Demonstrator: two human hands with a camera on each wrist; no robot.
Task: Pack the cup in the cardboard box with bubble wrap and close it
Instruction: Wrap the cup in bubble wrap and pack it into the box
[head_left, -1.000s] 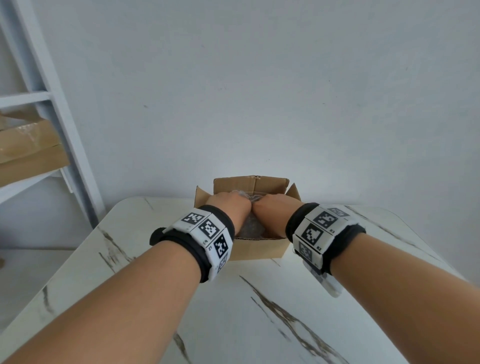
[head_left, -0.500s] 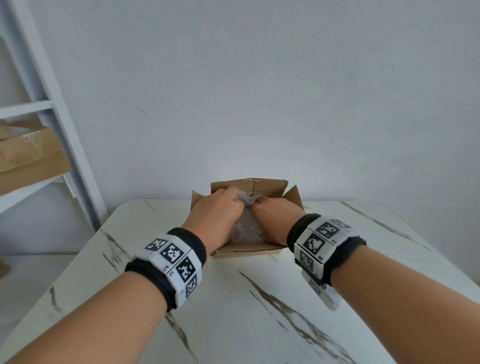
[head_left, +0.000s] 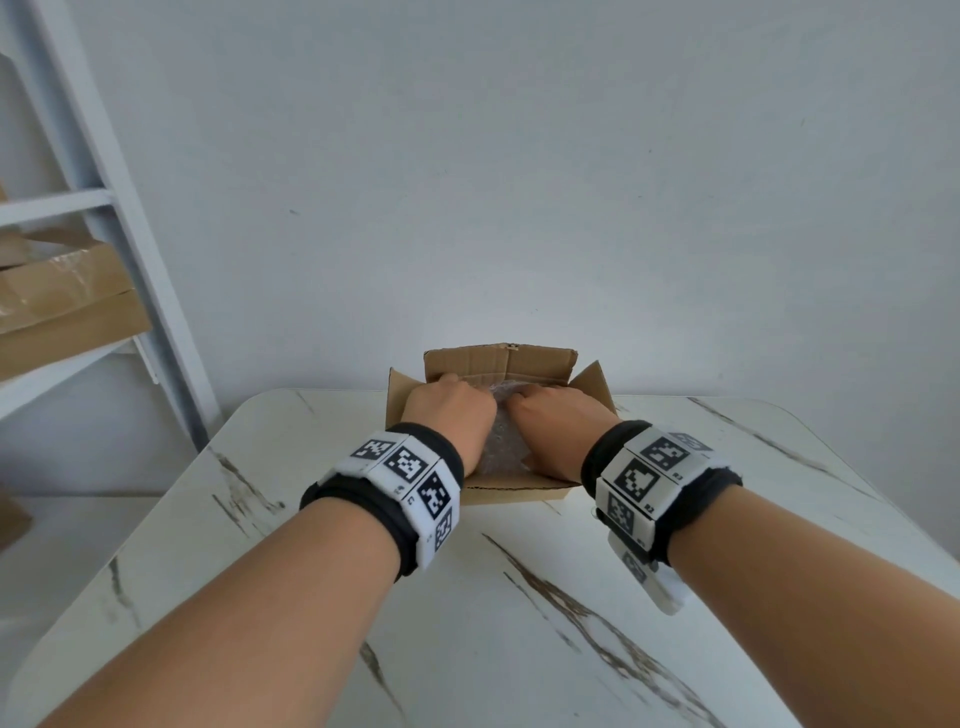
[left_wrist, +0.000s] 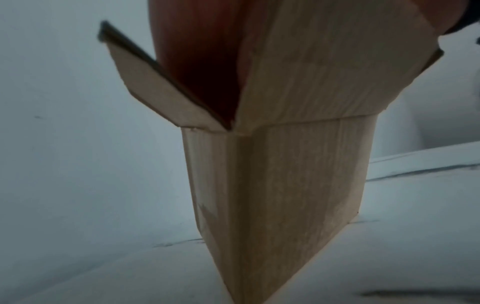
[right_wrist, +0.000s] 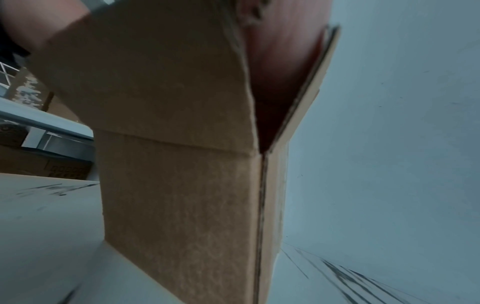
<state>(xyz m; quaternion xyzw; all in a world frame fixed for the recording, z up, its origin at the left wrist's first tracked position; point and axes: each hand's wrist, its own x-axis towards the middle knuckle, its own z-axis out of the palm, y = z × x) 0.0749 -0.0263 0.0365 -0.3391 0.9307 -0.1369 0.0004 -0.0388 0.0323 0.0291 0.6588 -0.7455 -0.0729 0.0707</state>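
A small cardboard box stands open on the marble table, its flaps up. Clear bubble wrap fills the middle of it; the cup is hidden. My left hand reaches into the box's left side and my right hand into its right side. Both hands' fingers bend down over the wrap, with the tips out of sight. The left wrist view shows the box from outside with my palm behind a flap. The right wrist view shows the same box with my palm above its corner.
The box sits near the far edge of the white marble table, close to a plain wall. A white shelf frame at the left carries flat cardboard boxes. Bare tabletop lies between me and the box.
My left hand drew back a little, then went forward again, further into the box's left side. The right hand stayed on the wrap. The box has stayed in place.
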